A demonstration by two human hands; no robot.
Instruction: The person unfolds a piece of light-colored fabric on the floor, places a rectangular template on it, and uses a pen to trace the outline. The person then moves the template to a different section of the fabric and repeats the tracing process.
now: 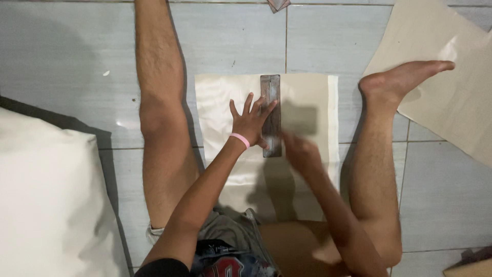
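A dark metal ruler point(271, 114) is pinned lengthwise on a cream sheet point(307, 110) spread over the grey tiled floor point(61, 56), between the seated person's bare legs. The left hand point(249, 123) (a pink wristband point(239, 139) is worn) is laid flat with fingers spread, pressing sheet and ruler. The right hand point(300, 153), blurred just beside the ruler's near end, is too smeared for its fingers to be judged. More tan sheets point(451, 97) are seen at right, a white bundle point(48, 200) at left.

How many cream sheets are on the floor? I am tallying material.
2 in view: one sheet between the legs under the left hand and ruler; another sheet at upper right. Layers beneath may be hidden.
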